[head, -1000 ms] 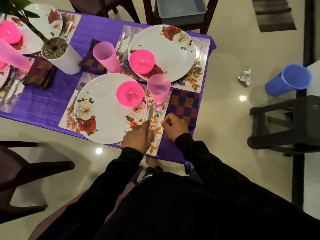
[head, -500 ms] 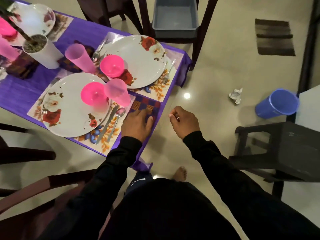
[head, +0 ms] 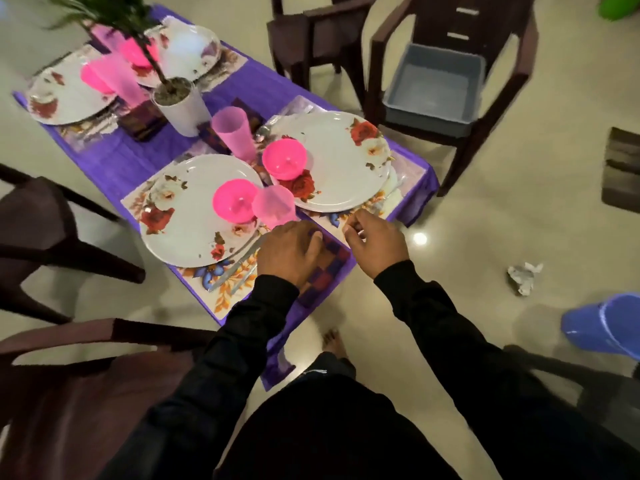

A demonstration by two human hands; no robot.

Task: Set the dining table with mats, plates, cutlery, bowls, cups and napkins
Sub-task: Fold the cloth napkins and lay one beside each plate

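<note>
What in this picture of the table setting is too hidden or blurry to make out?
All from the head view:
- Checked napkin: largely covered by the left hand.
- Right hand: fingers curled; whether it pinches anything is unclear.
- Far plates: motion blur smears their pattern, and the plant crosses them.
- Blue bucket: cut off by the right edge.
- Cutlery by the near plate: blurred, types unclear.

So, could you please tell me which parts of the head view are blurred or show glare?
Head view: the plant and far plates smear with motion blur; the near plate and hands stay fairly sharp; a lamp's glare spot shines on the floor.
</note>
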